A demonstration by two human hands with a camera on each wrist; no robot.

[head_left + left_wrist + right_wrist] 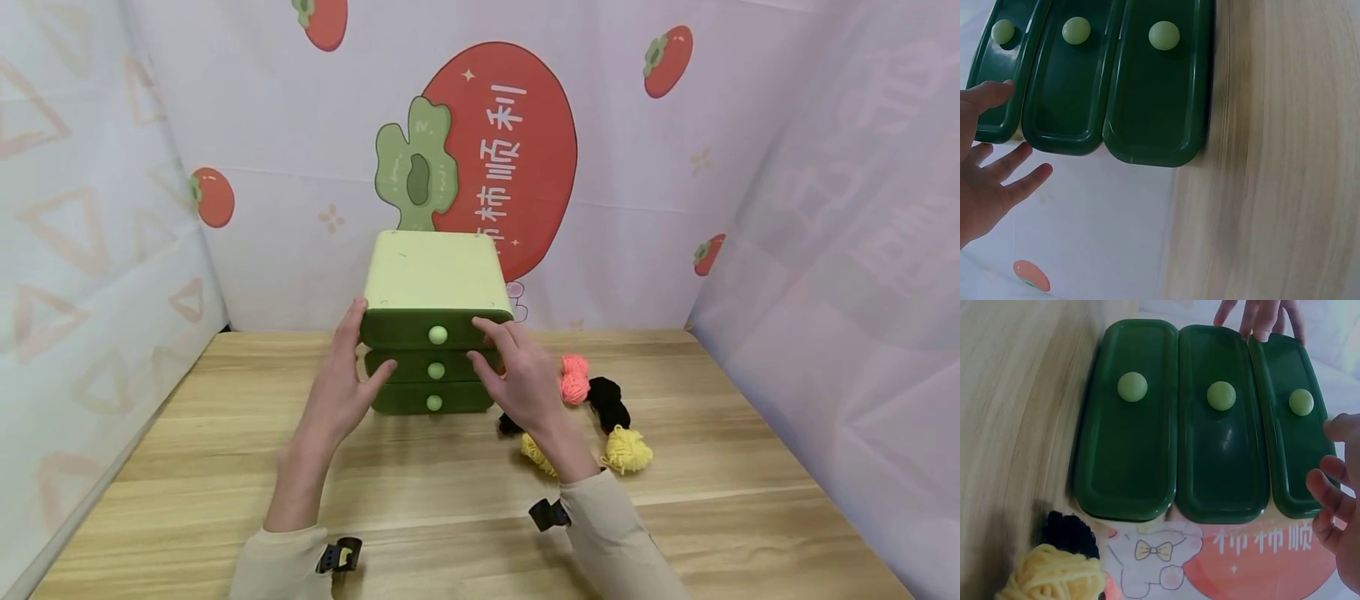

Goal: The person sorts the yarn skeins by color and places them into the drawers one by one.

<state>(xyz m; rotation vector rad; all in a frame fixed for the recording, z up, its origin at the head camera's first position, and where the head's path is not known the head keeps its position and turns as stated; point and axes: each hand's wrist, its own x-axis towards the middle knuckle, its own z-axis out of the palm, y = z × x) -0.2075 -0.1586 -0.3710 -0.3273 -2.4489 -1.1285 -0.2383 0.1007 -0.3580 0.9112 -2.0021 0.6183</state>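
A small cabinet with a pale yellow-green top [435,271] stands against the backdrop. Its three dark green drawers, the top one [401,331], the middle one [405,367] and the bottom one [465,398], are all closed, each with a round light green knob [1164,35]. At the cabinet's left edge my left hand [337,392] has its fingers spread along the side, thumb in front of the drawers. My right hand [527,379] is by the right front, its fingers loosely bent and holding nothing. Whether either hand's fingertips touch the cabinet is hard to tell.
Right of the cabinet lie several yarn balls: a pink pair [575,379], black yarn [609,404] and a yellow ball [627,450]. Another yellow ball [537,454] and more black yarn [509,426] are partly behind my right forearm. Printed cloth [300,250] encloses the wooden table [420,508].
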